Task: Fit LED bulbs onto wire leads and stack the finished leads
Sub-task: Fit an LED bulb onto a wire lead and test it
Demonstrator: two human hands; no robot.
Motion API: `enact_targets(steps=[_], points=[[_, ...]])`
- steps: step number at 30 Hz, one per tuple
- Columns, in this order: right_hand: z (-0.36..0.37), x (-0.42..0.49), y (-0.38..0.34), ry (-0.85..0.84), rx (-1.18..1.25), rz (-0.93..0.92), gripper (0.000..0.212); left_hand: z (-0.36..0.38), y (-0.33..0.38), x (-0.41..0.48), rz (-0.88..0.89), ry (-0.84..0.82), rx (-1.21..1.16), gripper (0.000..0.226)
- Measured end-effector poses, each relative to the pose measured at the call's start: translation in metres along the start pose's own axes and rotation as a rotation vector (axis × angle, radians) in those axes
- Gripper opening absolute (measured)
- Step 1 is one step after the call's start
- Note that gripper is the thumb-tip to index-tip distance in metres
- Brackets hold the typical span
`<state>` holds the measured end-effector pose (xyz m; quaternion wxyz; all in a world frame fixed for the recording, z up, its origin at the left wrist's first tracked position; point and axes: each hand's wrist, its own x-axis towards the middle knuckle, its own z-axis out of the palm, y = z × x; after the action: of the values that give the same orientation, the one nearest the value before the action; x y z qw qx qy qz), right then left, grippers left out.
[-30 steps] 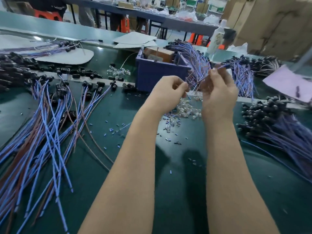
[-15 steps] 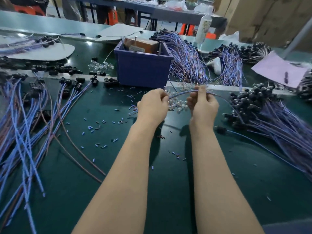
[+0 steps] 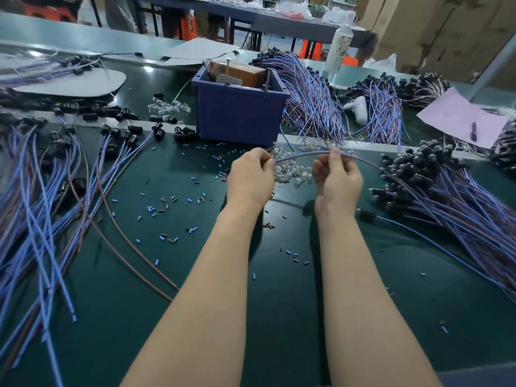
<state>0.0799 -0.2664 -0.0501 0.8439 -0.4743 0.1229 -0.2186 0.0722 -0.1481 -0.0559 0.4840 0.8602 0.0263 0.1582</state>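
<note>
- Arching between the two hands, a single wire lead (image 3: 303, 155) is held just above the table (image 3: 282, 303).
- One end of the wire lead is pinched by the left hand (image 3: 251, 180), whose fingers are curled tightly round it.
- The top of the arc is pinched between thumb and fingertips of the right hand (image 3: 339, 181); from there the wire runs on toward the right.
- A heap of clear LED bulbs (image 3: 290, 173) is seen on the table directly beneath the held wire, between the hands.
- Short blue and brown insulation offcuts (image 3: 164, 208) are scattered over the green surface, mostly left of the left forearm.
- A loose lead with a black cap (image 3: 365, 215) is laid just beside the right wrist.
- A thick stack of capped leads (image 3: 452, 196) is piled at the right, black caps turned toward the hands.
- More leads (image 3: 42, 191) are spread loosely across the left side.
- A blue bin (image 3: 240, 115) is placed behind the hands, with a brown box (image 3: 240, 74) inside it.
- A further wire bundle (image 3: 312, 107) is draped right of the bin, and a pink sheet (image 3: 460, 118) is laid at the far right.
</note>
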Motion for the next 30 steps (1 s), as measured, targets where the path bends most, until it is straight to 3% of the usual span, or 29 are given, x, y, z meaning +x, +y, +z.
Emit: enact_targets(steps=[5, 9, 16, 21, 23, 27, 30], points=[[0.007, -0.007, 0.013, -0.236, -0.228, 0.0, 0.022, 0.001, 0.006, -0.004, 0.048, -0.022, -0.124, 0.013], [0.006, -0.003, 0.014, -0.152, -0.219, -0.081, 0.023, -0.002, 0.005, -0.002, 0.023, -0.028, -0.124, 0.018], [0.007, -0.002, 0.015, -0.079, -0.114, -0.055, 0.021, -0.004, 0.011, -0.003, 0.033, -0.087, -0.145, 0.025], [-0.006, 0.011, -0.002, 0.131, 0.078, -0.021, 0.024, -0.019, 0.001, 0.004, -0.037, 0.071, -0.123, 0.028], [-0.006, 0.008, -0.001, 0.094, 0.065, -0.004, 0.023, -0.016, 0.001, 0.003, -0.055, 0.101, -0.107, 0.024], [0.008, -0.004, 0.007, -0.027, 0.095, 0.076, 0.019, -0.002, 0.001, 0.0, -0.047, 0.004, -0.008, 0.024], [0.011, -0.007, 0.008, -0.088, 0.165, 0.157, 0.017, -0.002, 0.004, 0.0, -0.005, -0.031, -0.121, 0.021]])
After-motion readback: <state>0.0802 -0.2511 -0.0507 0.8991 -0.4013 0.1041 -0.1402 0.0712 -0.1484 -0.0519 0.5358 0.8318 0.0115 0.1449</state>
